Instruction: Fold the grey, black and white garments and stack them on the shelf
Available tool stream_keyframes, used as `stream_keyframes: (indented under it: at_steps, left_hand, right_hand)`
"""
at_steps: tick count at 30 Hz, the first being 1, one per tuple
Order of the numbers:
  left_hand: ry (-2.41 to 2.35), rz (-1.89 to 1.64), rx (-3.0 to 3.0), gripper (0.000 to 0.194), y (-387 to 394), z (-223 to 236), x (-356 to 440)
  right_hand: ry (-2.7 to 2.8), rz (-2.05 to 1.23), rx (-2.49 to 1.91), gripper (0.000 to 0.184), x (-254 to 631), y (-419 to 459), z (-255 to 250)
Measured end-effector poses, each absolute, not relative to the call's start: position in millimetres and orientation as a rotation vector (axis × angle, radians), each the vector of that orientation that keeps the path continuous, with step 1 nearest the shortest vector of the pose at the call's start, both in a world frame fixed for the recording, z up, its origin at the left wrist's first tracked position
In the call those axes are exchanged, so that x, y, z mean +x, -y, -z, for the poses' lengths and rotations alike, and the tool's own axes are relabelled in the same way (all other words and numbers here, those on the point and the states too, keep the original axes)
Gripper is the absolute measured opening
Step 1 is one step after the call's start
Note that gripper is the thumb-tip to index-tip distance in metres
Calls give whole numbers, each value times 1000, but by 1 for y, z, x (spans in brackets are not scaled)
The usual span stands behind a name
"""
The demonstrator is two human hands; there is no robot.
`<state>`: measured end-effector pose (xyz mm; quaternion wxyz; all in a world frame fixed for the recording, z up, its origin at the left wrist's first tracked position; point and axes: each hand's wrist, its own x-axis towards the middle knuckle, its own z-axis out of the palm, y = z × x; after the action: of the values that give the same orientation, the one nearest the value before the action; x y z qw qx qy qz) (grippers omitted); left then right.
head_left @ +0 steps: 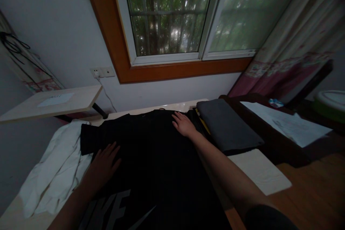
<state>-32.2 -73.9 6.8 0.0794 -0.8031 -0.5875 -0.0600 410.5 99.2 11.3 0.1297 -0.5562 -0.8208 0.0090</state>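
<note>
A black T-shirt point(159, 161) lies spread over the table in the head view, its collar toward the window and grey printed lettering near me. My left hand point(106, 160) rests flat on the shirt's left side, below the left sleeve, fingers spread. Up by the right shoulder, my right hand point(183, 124) lies flat on the cloth with its fingers out. Neither hand grips anything. The right sleeve is not plainly visible; it may be tucked or hidden beside my right hand.
Crumpled white cloth point(60, 165) lies left of the shirt. A raised wooden shelf point(54, 102) stands behind it. To the right are a folded dark grey cloth point(228, 124), a beige cloth point(261, 170) and a paper sheet point(285, 122) on a dark surface. The window point(172, 14) is beyond.
</note>
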Motion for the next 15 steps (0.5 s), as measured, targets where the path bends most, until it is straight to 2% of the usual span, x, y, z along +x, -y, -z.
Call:
stream_keyframes:
  at_steps: [8,15]
  left_hand:
    - [1952,205,-2339,59,-42,-17,26]
    - [2133,302,-2160,62,-95,-7,16]
  right_hand:
    - [2400,-29,-1625,53,410,-98,-13]
    - [2398,-23,-1627,53,409,-96,-15]
